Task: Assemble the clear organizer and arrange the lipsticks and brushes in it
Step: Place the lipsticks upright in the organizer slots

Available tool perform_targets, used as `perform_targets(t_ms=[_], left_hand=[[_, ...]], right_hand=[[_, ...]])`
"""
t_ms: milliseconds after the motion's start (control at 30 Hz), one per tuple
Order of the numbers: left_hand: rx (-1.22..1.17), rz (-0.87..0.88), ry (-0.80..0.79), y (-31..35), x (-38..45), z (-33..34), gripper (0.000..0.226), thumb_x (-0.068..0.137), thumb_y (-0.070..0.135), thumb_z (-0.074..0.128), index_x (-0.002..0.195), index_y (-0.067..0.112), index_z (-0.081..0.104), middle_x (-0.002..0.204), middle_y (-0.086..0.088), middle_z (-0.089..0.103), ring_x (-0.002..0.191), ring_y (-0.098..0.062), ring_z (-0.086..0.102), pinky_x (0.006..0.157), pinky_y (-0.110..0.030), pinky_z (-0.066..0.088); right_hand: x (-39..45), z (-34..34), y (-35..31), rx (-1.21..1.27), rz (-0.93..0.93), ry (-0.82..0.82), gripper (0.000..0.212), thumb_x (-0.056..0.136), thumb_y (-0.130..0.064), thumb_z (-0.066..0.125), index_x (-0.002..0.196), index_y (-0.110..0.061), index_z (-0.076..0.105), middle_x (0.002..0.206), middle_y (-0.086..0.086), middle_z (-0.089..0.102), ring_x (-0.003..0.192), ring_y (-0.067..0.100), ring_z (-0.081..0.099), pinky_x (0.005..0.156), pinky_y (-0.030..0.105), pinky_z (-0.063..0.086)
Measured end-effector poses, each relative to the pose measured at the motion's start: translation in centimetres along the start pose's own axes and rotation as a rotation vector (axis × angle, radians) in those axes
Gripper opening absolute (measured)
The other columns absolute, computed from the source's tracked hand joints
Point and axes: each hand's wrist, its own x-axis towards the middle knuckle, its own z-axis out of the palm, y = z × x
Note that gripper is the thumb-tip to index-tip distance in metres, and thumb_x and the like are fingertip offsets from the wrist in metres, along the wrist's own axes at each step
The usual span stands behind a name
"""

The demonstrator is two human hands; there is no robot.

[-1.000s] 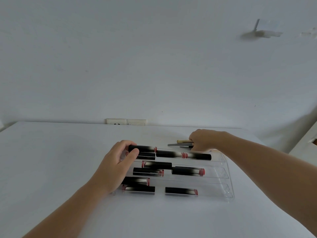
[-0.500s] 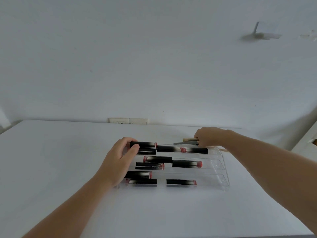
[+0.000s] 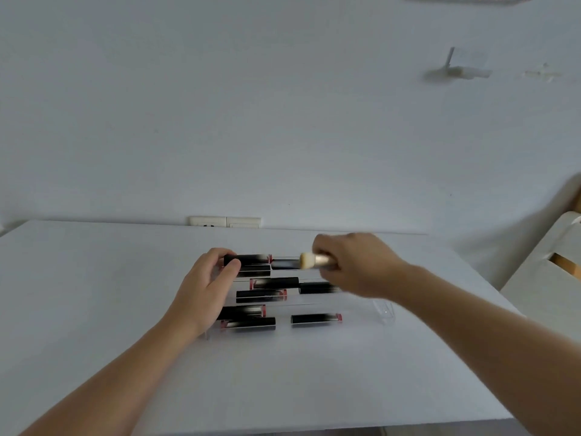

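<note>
A clear stepped organizer (image 3: 384, 309) lies on the white table (image 3: 94, 294) with several black lipsticks (image 3: 316, 319) lying sideways on its tiers. My left hand (image 3: 206, 286) grips the organizer's left end, thumb and fingers around the top-tier lipstick (image 3: 248, 259). My right hand (image 3: 355, 265) hovers over the upper tiers and holds a makeup brush (image 3: 309, 260) with a cream tip and a gold ferrule, the tip pointing left. The brush's handle is hidden inside my fist.
A wall socket plate (image 3: 224, 221) sits at the table's far edge. A pale wooden chair or stand (image 3: 553, 269) stands to the right of the table. The white wall rises behind.
My right hand has lifted a brush from behind the organizer and carried it forward over the top tiers. The left hand has stayed on the organizer's left end.
</note>
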Motion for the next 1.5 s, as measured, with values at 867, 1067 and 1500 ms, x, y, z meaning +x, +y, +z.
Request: perform_targets(t_ms=[867,1067,1500], left_hand=[[0.033,0.035,-0.016,-0.4,-0.1,-0.3,0.009,0.103,0.035,0.054,0.104,0.037,0.062,0.102,0.023,0.064,0.101,0.005,0.058,0.081,-0.018,0.039],[0.046,0.048,-0.02,-0.7,-0.1,-0.5,0.008,0.101,0.039,0.054,0.103,0.042,0.061,0.102,0.023,0.064,0.1,0.004,0.058,0.08,-0.02,0.039],[0.049,0.044,-0.015,-0.7,-0.1,-0.3,0.008,0.103,0.034,0.055,0.103,0.039,0.061,0.1,0.024,0.063,0.098,0.004,0.058,0.08,-0.02,0.039]], right_hand=[[-4.2,7.4,-1.6,-0.075,0.028,0.431,0.05,0.101,-0.05,0.039,0.132,-0.017,0.06,0.115,0.003,0.058,0.097,0.025,0.052,0.086,0.036,0.043],[-4.4,7.1,-1.2,0.024,0.125,0.367,0.052,0.102,-0.042,0.035,0.14,-0.012,0.057,0.131,0.002,0.059,0.12,0.024,0.049,0.105,0.033,0.03],[-3.6,6.5,-2.2,0.265,0.004,0.251,0.05,0.107,-0.04,0.036,0.147,-0.012,0.048,0.155,0.005,0.045,0.148,0.02,0.032,0.123,0.034,0.021]])
